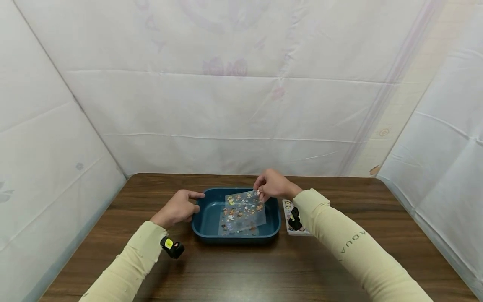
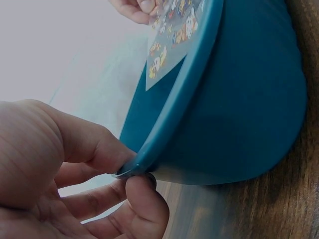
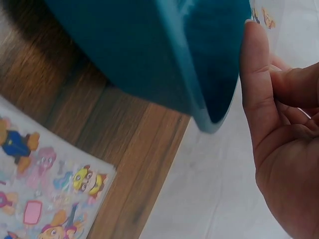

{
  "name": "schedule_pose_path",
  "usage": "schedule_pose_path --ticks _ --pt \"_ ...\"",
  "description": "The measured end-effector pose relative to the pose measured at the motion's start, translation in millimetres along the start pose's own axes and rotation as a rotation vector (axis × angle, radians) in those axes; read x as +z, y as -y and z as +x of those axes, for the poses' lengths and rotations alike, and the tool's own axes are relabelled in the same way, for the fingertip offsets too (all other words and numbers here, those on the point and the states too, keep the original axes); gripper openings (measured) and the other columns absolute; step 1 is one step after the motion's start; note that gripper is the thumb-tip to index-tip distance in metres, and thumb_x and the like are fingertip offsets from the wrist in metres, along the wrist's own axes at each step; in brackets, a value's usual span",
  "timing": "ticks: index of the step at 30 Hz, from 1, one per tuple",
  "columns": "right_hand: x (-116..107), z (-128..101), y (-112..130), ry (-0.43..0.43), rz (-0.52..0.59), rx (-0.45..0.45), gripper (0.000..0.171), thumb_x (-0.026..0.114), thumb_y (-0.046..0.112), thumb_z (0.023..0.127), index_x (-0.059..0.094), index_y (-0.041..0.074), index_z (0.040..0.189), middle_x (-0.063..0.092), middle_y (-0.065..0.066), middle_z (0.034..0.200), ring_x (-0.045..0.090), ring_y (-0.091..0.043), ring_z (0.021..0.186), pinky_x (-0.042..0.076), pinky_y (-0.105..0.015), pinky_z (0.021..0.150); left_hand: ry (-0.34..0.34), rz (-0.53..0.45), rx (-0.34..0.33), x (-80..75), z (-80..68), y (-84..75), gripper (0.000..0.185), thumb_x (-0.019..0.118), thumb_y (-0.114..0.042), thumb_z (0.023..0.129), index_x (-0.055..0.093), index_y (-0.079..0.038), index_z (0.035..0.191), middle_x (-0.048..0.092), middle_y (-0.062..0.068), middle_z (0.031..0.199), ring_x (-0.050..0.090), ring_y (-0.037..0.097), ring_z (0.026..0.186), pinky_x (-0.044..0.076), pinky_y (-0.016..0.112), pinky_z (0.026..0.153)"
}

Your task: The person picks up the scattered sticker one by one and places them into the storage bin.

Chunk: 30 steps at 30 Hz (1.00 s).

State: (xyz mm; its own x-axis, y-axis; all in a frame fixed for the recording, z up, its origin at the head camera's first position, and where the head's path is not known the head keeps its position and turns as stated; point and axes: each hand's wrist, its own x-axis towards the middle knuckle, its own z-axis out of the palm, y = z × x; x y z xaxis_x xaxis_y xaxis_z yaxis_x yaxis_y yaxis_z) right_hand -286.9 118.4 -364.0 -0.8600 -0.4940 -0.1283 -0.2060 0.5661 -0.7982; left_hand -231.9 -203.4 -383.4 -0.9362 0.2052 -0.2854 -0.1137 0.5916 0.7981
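Note:
A blue plastic basin (image 1: 207, 220) stands on the table. My left hand (image 1: 179, 207) pinches its left rim; in the left wrist view, the thumb (image 2: 107, 147) is on one side of the rim and fingers are on the other. Over the basin, my right hand (image 1: 274, 184) holds a clear sticker sheet (image 1: 245, 214) by its upper right corner, and the sheet hangs tilted, printed with small cartoon figures. Beneath it, part of another clear sticker sheet (image 1: 223, 230) shows inside the basin. In the right wrist view the held sheet is mostly hidden behind the fingers.
To the right of the basin lies a stack of sticker sheets (image 3: 55, 194) with cartoon dogs, partly hidden under my right forearm in the head view. The brown wooden table (image 1: 234, 272) has white cloth walls (image 1: 226, 109) behind it and at both sides.

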Motion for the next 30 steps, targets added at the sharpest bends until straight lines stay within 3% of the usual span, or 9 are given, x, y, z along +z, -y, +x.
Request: schedule_pose_path --ticks 3,7,9,12,14,19,30 --pt "2.6 2.7 3.0 0.01 -0.009 0.006 0.022 0.052 -0.009 0.101 0.073 -0.011 0.104 0.072 -0.015 0.085 0.069 -0.012 0.065 0.063 -0.031 0.068 -0.003 -0.002 -0.006 0.4 0.4 -0.9 0.053 0.054 0.003 0.096 0.056 -0.004 0.149 0.045 0.002 0.066 0.033 0.012 0.045 0.041 0.031 0.056" --pt "6.4 6.7 5.1 0.029 -0.028 0.002 0.022 0.052 -0.009 0.1 0.074 -0.011 0.105 0.072 -0.016 0.083 0.071 -0.013 0.065 0.064 -0.032 0.068 -0.007 0.002 0.003 0.2 -0.4 -1.9 0.053 0.055 0.004 0.096 0.057 -0.003 0.148 0.061 0.008 0.084 0.033 0.013 0.046 0.04 0.03 0.055" --pt "8.6 8.9 5.3 0.04 -0.033 0.0 0.022 0.052 -0.009 0.1 0.073 -0.011 0.106 0.073 -0.017 0.084 0.072 -0.013 0.066 0.064 -0.032 0.068 -0.007 0.006 0.007 0.6 -0.8 -1.9 0.053 0.055 0.004 0.096 0.056 -0.002 0.148 0.061 0.009 0.085 0.034 0.013 0.046 0.041 0.03 0.055" --pt "11.8 11.7 5.8 0.049 -0.048 0.0 0.022 0.053 -0.009 0.1 0.074 -0.011 0.107 0.073 -0.018 0.086 0.074 -0.015 0.067 0.064 -0.032 0.069 -0.005 0.003 0.008 1.7 -1.1 -2.1 0.053 0.055 0.003 0.096 0.057 -0.002 0.148 0.054 0.004 0.073 0.034 0.013 0.046 0.041 0.03 0.055" --pt "14.2 12.9 7.4 0.051 -0.06 0.002 0.022 0.053 -0.009 0.099 0.074 -0.01 0.107 0.074 -0.018 0.086 0.075 -0.016 0.067 0.064 -0.032 0.068 -0.001 0.003 0.009 2.1 -0.9 -2.1 0.053 0.055 0.003 0.096 0.056 -0.003 0.149 0.042 0.0 0.061 0.033 0.012 0.045 0.04 0.031 0.055" --pt "19.4 14.9 11.6 0.056 -0.073 0.02 0.023 0.054 -0.012 0.095 0.075 -0.009 0.104 0.075 -0.02 0.086 0.076 -0.017 0.066 0.064 -0.032 0.067 0.005 0.0 0.021 1.6 -0.9 -1.7 0.054 0.053 0.003 0.097 0.055 -0.004 0.15 0.029 -0.004 0.05 0.029 0.013 0.043 0.036 0.031 0.052" --pt "26.2 16.7 13.0 0.083 -0.117 0.026 0.022 0.057 -0.016 0.092 0.076 -0.01 0.1 0.075 -0.019 0.085 0.078 -0.021 0.068 0.064 -0.032 0.065 0.008 -0.008 0.04 0.9 -2.0 -1.3 0.053 0.054 0.004 0.097 0.055 -0.002 0.149 0.029 -0.004 0.05 0.029 0.013 0.044 0.037 0.033 0.054"
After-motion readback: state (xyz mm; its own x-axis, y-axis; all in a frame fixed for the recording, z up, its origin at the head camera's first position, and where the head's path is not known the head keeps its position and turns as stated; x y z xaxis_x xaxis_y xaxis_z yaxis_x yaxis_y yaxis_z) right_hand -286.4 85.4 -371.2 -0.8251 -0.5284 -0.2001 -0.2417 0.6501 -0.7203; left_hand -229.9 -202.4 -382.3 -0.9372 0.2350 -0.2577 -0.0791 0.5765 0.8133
